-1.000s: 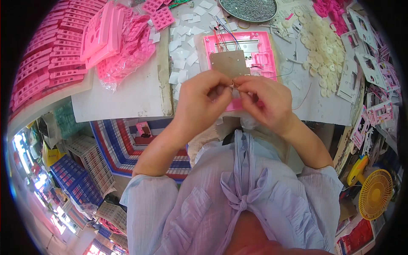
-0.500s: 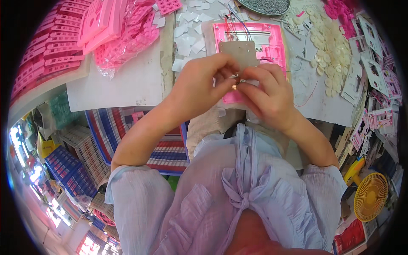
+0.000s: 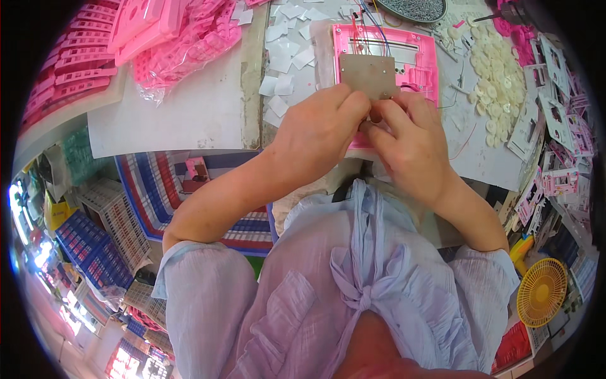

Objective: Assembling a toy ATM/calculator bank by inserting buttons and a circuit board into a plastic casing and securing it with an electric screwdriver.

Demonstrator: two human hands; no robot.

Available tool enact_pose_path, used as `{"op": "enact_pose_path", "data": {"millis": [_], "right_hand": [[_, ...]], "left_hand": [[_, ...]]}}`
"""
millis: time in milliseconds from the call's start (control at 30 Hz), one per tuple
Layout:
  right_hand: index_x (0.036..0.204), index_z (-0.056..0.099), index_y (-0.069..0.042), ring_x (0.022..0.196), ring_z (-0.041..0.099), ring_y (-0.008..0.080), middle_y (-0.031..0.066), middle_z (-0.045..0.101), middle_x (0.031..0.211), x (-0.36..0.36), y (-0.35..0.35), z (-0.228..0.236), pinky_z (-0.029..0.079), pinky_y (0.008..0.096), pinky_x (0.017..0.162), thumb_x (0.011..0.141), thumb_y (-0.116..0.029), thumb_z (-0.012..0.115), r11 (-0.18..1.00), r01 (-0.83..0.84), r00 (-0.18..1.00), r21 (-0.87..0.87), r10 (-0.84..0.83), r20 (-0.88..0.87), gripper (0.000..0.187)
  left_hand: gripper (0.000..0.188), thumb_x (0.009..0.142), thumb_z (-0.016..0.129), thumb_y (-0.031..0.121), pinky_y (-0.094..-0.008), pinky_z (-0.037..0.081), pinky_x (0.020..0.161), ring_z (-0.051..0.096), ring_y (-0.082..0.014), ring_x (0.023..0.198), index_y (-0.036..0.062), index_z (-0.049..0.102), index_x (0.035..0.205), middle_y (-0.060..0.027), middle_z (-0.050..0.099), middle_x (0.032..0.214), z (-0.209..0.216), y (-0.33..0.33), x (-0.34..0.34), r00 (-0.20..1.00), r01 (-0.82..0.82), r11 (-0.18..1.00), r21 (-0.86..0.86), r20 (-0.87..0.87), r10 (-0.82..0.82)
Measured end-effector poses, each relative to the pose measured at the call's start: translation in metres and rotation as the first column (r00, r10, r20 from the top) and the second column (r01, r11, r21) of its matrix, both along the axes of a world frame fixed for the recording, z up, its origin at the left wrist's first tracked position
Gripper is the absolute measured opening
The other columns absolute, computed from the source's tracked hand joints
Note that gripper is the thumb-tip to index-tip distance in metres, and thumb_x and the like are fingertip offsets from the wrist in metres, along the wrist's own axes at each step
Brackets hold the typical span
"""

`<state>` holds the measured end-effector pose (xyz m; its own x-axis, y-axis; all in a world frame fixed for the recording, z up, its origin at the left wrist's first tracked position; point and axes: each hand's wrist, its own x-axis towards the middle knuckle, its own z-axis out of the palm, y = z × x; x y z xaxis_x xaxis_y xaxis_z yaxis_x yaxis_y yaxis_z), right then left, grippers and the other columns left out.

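A pink plastic casing (image 3: 430, 66) lies on the table in front of me. Over it sits a flat grey-brown board (image 3: 367, 76), with thin red and blue wires (image 3: 372, 28) running from its far side. At the board's near edge my left hand (image 3: 325, 123) is closed in a pinch, thumb and curled fingers together. My right hand (image 3: 416, 142) pinches right beside it, fingertips meeting the left ones. Something small and dark shows between the fingertips, too hidden to name. The fingers cover the casing's near end.
White paper pieces (image 3: 284, 57) are scattered left of the casing. Pink parts in a clear bag (image 3: 183, 54) lie farther left. A round tray of screws (image 3: 413, 9) stands at the back. Cream discs (image 3: 495, 82) are piled at the right, beside printed panels (image 3: 555, 120).
Both hands have closed tighter together. A small shiny, brass-coloured piece seen between the fingertips before is now hidden. The whole view has shifted, with table things appearing slightly farther right.
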<state>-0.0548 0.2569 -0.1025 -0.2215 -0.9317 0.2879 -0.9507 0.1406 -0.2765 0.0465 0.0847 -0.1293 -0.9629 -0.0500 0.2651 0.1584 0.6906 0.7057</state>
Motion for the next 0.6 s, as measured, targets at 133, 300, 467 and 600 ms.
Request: {"op": "enact_pose_path", "data": {"millis": [133,300,467,600], "right_hand": [[0.099,0.07,-0.004,0.101,0.054,0.0254,0.0042,0.059,0.097,0.006,0.014,0.003,0.044,0.0392,0.083,0.075,-0.015,0.064,0.991,-0.001,0.998,0.134,-0.007,0.055,0.027],[0.113,0.069,-0.004,0.093,0.055,0.0258,0.005,0.059,0.095,0.003,0.019,-0.01,0.046,0.0366,0.075,0.074,-0.015,0.069,0.999,-0.03,0.994,0.015,0.028,0.106,0.04],[0.121,0.068,-0.003,0.087,0.055,0.0254,0.0056,0.058,0.093,0.007,0.013,-0.009,0.048,0.0361,0.07,0.08,-0.018,0.074,0.999,0.027,0.991,0.046,-0.033,0.133,0.044],[0.127,0.064,-0.003,0.092,0.055,0.0239,0.0052,0.057,0.093,0.016,0.011,0.0,0.049,0.0365,0.073,0.082,-0.025,0.075,0.981,0.05,0.995,0.186,-0.064,0.071,0.051]], "left_hand": [[0.03,0.08,0.075,0.002,-0.0348,0.048,0.065,0.06,-0.0249,0.074,0.0038,0.059,0.104,-0.0075,0.059,0.084,0.012,-0.014,-0.016,0.949,-0.265,0.904,0.335,0.26,0.181],[0.033,0.078,0.078,0.003,-0.0345,0.046,0.08,0.057,-0.021,0.092,0.005,0.06,0.106,-0.0069,0.061,0.103,0.014,-0.052,-0.012,0.827,-0.524,0.851,-0.038,-0.26,0.498],[0.02,0.079,0.076,0.002,-0.0343,0.045,0.081,0.057,-0.0228,0.093,0.0029,0.062,0.093,-0.0094,0.062,0.104,0.008,-0.032,0.044,0.985,0.017,1.0,-0.006,0.169,-0.015],[0.011,0.084,0.073,0.001,-0.0299,0.044,0.071,0.056,-0.0167,0.081,0.0013,0.062,0.082,-0.0073,0.064,0.095,0.008,-0.031,0.052,0.977,-0.149,0.977,0.151,0.176,0.122]]}}
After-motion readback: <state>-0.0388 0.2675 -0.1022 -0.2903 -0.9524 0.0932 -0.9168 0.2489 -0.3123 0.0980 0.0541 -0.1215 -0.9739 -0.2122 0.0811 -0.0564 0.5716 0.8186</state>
